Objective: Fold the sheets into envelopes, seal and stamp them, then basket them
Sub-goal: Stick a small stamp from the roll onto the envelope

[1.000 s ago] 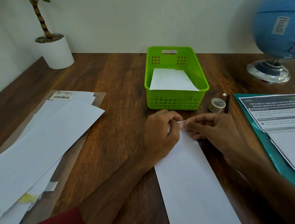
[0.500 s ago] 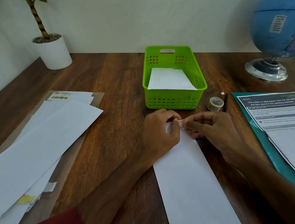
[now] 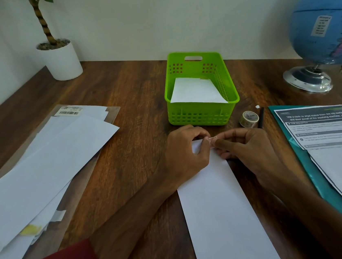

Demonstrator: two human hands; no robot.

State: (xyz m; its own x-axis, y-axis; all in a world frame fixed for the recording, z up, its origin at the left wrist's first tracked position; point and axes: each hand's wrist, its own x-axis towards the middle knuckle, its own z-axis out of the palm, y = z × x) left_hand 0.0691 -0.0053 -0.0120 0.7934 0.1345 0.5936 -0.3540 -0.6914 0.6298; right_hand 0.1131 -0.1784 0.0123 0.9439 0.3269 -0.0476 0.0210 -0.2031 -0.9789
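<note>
Head view: one wide-angle look down at a wooden table (image 3: 133,103), both hands meeting at the far end of a long folded sheet (image 3: 221,208).
Sheet's long axis: runs from the near edge of the frame straight away from the person toward the green basket (image 3: 203,114), which stands just beyond its far end.
Tape piece: a small strip of tape (image 3: 212,140) sits at the sheet's far end, between the two hands, right where the fingertips meet.
Left hand: the left hand (image 3: 187,155) has its fingers curled, thumb and forefinger pinching the left end of the strip.
Right hand: the right hand (image 3: 247,148) pinches the strip's right end, its other fingers folded under.
Nearer hand: neither; both are on the strip, so the seal, as I judge it, turns on pressing it down onto the paper directly below.
Supply: loose sheets (image 3: 48,164) lie well to the left; a tape roll (image 3: 248,119) stands just right of the basket.
Done so far: one white folded piece (image 3: 195,91) lies in the basket.
Hidden: the sheet's far edge and any flap are covered by the hands; whether the strip already touches paper cannot be told; the sheet's near end is cut off by the frame.
</note>
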